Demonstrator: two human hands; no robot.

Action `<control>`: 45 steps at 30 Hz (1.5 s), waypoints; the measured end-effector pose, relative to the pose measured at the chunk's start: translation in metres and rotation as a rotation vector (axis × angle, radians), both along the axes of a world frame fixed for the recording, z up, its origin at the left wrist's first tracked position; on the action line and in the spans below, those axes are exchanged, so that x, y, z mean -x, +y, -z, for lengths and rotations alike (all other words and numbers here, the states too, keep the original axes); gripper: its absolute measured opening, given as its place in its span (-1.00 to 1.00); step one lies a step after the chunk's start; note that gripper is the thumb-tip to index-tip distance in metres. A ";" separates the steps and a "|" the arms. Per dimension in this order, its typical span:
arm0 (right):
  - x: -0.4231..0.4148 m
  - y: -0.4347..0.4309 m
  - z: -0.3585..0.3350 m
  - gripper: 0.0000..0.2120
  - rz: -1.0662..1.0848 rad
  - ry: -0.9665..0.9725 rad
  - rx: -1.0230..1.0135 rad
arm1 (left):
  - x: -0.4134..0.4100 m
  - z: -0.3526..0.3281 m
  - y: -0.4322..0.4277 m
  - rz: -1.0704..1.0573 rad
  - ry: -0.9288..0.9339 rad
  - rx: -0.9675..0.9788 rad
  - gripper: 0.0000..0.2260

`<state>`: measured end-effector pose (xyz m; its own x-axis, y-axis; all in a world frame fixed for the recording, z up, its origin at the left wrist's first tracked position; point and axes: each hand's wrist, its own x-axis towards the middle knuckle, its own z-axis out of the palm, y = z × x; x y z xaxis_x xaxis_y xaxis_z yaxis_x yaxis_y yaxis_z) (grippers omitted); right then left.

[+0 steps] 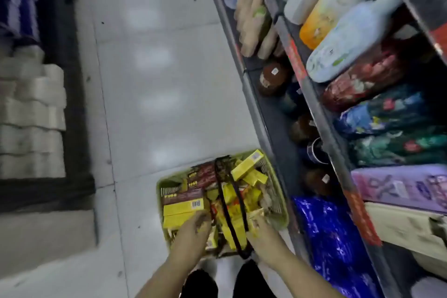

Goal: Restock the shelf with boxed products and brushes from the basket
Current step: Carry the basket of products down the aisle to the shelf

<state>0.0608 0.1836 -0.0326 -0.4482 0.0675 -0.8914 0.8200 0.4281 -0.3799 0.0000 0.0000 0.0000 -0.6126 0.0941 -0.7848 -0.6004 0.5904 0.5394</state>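
Note:
A green wire basket (281,215) stands on the floor beside the shelf, filled with several yellow boxes (246,166) and dark red boxes (203,174); its black handles (232,213) lie across the load. Both of my hands reach down into it. My left hand (192,233) rests its fingers on a stack of yellow boxes (180,213) at the basket's left side. My right hand (262,237) is among the boxes at the near right; its fingertips are hidden. The frame is blurred, and no brushes can be made out.
The shelf unit (312,94) runs along the right, with rolled printed packs, brown jars and a blue foil bag (331,237) low down. White rolls (31,113) stack on the left shelf. Grey tiled floor lies between.

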 end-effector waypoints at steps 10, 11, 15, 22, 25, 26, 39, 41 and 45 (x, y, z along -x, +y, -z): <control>0.051 -0.008 0.095 0.18 -0.225 -0.115 0.001 | 0.021 0.124 0.061 -0.096 -0.193 0.017 -0.51; 0.048 -0.010 0.097 0.13 -0.194 -0.099 0.012 | 0.020 0.127 0.064 -0.081 -0.197 0.021 -0.51; 0.034 -0.008 0.094 -0.22 -0.095 0.034 0.060 | 0.010 0.127 0.072 -0.142 -0.178 -0.151 -0.48; 0.034 0.007 0.086 -0.68 0.104 -0.044 0.257 | 0.005 0.137 0.093 -0.278 -0.234 -0.031 -0.57; 0.038 0.006 0.075 -0.62 0.067 -0.050 0.162 | 0.005 0.127 0.093 -0.224 -0.189 0.057 -0.65; 0.041 0.007 0.069 -0.58 0.086 -0.061 0.116 | 0.005 0.121 0.089 -0.235 -0.179 0.085 -0.67; 0.101 0.035 -0.149 -0.69 0.253 0.115 0.143 | 0.060 -0.108 0.039 -0.330 0.030 0.066 -0.62; 0.112 0.041 -0.190 -0.66 0.273 0.165 0.182 | 0.072 -0.156 0.040 -0.385 0.103 -0.019 -0.73; 0.144 0.031 -0.247 -0.66 0.278 0.280 0.273 | 0.107 -0.224 0.040 -0.407 0.207 -0.159 -0.75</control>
<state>-0.0831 0.2144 0.2145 -0.6714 -0.0010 -0.7411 0.7396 0.0609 -0.6702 -0.1068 0.0402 0.2236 -0.7662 -0.0765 -0.6381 -0.6362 0.2302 0.7364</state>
